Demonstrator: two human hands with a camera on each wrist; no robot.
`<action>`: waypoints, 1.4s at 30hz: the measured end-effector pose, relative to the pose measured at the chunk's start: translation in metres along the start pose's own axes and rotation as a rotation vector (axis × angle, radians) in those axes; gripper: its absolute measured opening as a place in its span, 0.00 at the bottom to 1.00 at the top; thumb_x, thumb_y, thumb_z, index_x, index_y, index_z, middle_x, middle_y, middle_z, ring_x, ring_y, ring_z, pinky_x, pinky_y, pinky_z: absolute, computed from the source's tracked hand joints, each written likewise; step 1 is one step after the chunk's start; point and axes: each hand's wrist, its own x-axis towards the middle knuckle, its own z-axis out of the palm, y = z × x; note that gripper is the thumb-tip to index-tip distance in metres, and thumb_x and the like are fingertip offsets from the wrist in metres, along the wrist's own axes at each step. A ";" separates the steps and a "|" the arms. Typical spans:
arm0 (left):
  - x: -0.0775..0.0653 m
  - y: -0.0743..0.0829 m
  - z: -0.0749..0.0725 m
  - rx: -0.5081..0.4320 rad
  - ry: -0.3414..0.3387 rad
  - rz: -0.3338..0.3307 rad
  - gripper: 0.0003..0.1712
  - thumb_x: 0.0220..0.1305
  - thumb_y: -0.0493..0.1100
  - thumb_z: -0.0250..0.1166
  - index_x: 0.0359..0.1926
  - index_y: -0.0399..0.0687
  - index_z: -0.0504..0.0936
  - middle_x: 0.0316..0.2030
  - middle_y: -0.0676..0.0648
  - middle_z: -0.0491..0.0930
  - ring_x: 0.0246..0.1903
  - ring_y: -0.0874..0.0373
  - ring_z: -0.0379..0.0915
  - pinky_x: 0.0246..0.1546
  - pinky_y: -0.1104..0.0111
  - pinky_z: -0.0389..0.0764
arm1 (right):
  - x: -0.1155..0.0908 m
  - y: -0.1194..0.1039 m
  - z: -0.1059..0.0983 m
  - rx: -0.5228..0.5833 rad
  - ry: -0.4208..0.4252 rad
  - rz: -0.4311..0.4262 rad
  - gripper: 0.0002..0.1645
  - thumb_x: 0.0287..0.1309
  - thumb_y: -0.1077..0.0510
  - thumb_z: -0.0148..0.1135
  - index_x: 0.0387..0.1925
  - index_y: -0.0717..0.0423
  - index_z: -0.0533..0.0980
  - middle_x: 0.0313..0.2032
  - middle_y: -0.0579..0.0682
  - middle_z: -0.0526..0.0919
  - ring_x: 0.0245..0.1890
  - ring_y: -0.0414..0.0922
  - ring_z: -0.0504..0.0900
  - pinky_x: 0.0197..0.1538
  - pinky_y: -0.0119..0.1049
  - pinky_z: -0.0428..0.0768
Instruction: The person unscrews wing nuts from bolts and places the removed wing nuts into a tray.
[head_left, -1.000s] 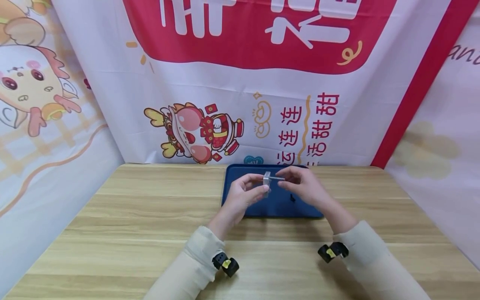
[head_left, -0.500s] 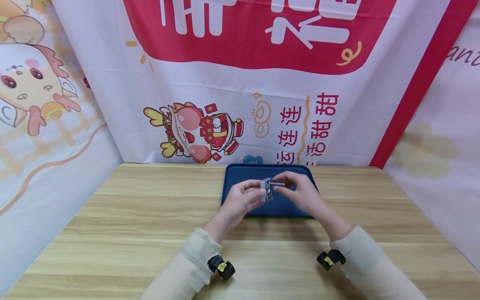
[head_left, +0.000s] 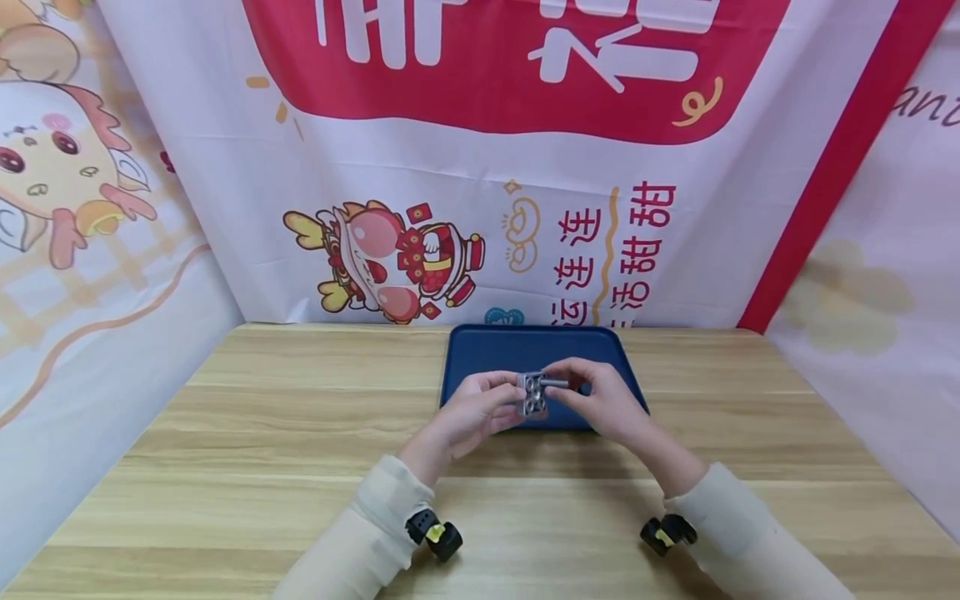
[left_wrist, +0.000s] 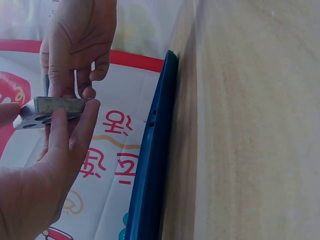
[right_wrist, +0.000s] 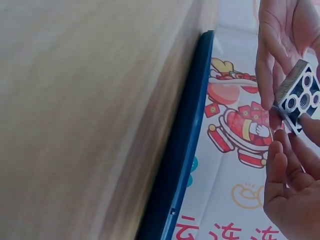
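Note:
My left hand [head_left: 468,412] grips a small silver metal block [head_left: 533,395] by its left side, thumb in front. Several round holes or rings show on the block's face, also in the right wrist view on the block [right_wrist: 302,95]. A thin metal rod [head_left: 557,383] sticks out from the block's upper part towards the right. My right hand [head_left: 603,398] pinches this rod between thumb and index finger, close beside the block. Whether the rod is threaded is too small to tell. Both hands are held above the front part of the blue tray.
The dark blue tray [head_left: 480,343] lies at the back of the wooden table [head_left: 300,433]. A small dark object [left_wrist: 152,118] shows at the tray in the left wrist view. Behind the table hangs a printed cloth [head_left: 420,158].
Both hands have come slightly lower and nearer. The block has turned, so its holed face now shows to the head camera. My right fingers have closed in around the rod.

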 end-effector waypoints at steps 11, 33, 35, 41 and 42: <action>0.001 -0.005 -0.004 0.015 -0.005 -0.070 0.24 0.71 0.40 0.55 0.63 0.32 0.71 0.62 0.35 0.74 0.53 0.50 0.81 0.60 0.59 0.79 | -0.007 0.000 0.007 -0.079 0.013 -0.004 0.14 0.63 0.60 0.66 0.50 0.56 0.82 0.42 0.52 0.87 0.37 0.43 0.79 0.36 0.32 0.78; 0.004 -0.022 -0.008 0.128 0.042 -0.129 0.18 0.73 0.36 0.55 0.59 0.33 0.77 0.54 0.39 0.78 0.40 0.59 0.80 0.42 0.74 0.84 | -0.011 0.005 0.011 -0.135 -0.031 0.064 0.09 0.59 0.60 0.69 0.43 0.55 0.84 0.37 0.48 0.87 0.35 0.41 0.80 0.39 0.33 0.80; 0.004 -0.023 -0.008 0.153 0.037 -0.123 0.18 0.73 0.36 0.55 0.59 0.31 0.77 0.53 0.39 0.79 0.39 0.60 0.79 0.41 0.74 0.84 | -0.012 0.007 0.011 -0.143 -0.038 0.067 0.09 0.59 0.61 0.69 0.42 0.55 0.85 0.36 0.48 0.87 0.34 0.40 0.80 0.39 0.33 0.81; 0.003 -0.025 -0.006 0.252 0.026 -0.128 0.17 0.71 0.33 0.55 0.57 0.31 0.79 0.51 0.38 0.80 0.39 0.59 0.79 0.43 0.71 0.85 | -0.016 0.010 0.013 -0.153 -0.064 0.064 0.08 0.58 0.62 0.69 0.40 0.56 0.85 0.34 0.47 0.87 0.33 0.39 0.80 0.37 0.31 0.81; 0.004 -0.025 -0.006 0.272 0.024 -0.130 0.17 0.71 0.33 0.56 0.57 0.32 0.79 0.51 0.39 0.80 0.39 0.59 0.79 0.43 0.70 0.85 | -0.017 0.010 0.013 -0.153 -0.068 0.063 0.07 0.58 0.62 0.69 0.40 0.56 0.85 0.33 0.47 0.87 0.33 0.39 0.80 0.37 0.30 0.80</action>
